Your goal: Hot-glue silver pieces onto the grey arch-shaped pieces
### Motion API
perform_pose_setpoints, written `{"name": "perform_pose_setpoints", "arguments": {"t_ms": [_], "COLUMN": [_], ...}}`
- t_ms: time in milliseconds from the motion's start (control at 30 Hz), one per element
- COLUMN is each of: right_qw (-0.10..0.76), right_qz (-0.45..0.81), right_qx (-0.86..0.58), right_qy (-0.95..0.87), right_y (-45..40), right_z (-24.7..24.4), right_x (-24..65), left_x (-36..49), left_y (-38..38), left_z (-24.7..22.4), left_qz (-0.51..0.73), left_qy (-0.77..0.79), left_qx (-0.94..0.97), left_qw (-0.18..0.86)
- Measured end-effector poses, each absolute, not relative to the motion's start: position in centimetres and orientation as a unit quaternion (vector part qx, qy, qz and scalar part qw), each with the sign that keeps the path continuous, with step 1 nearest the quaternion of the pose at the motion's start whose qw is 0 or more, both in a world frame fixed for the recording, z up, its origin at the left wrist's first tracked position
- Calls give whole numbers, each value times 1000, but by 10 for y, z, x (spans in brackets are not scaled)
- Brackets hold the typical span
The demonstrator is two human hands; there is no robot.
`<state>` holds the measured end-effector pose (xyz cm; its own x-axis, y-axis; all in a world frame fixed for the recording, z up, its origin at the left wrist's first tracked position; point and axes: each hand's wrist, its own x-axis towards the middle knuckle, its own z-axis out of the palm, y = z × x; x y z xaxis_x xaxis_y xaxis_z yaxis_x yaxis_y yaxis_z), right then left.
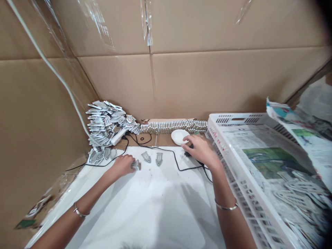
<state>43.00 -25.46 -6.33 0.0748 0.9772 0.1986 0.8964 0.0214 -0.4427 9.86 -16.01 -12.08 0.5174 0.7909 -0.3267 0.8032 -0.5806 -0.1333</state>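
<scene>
My left hand [123, 165] rests on the white work surface, its fingers closed round a small stack of grey pieces [136, 165]. To the right of it lie two separate grey pieces, a tilted one [146, 157] and an upright-pointing one [159, 159]. My right hand [198, 148] is over the back right of the surface, fingers apart, beside the rim of a small white dish [178, 137]. Beneath that hand is a black object [188, 152] with a cable, partly hidden by the fingers.
A big pile of grey pieces [106, 121] and a white power strip [119, 136] stand back left. A long row of pieces [171, 126] lines the cardboard wall [181, 83]. Black cables [176, 162] cross the surface. A white crate [228, 155] with newspaper and pieces borders the right.
</scene>
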Motion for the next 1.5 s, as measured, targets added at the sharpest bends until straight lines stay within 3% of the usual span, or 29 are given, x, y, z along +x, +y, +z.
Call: {"name": "perform_pose_setpoints", "arguments": {"t_ms": [1100,1500], "right_qw": [242,206], "right_qz": [98,117], "right_qx": [-687,-698], "right_qy": [-678,-676], "right_y": [-252,-251], "right_z": [-66,-67], "right_x": [432,421], "left_x": [101,102], "left_y": [-157,-154], "left_z": [-122,-126], "left_qz": [-170,-167], "left_qy": [454,453], "left_qx": [873,875], "left_qw": [41,33]}}
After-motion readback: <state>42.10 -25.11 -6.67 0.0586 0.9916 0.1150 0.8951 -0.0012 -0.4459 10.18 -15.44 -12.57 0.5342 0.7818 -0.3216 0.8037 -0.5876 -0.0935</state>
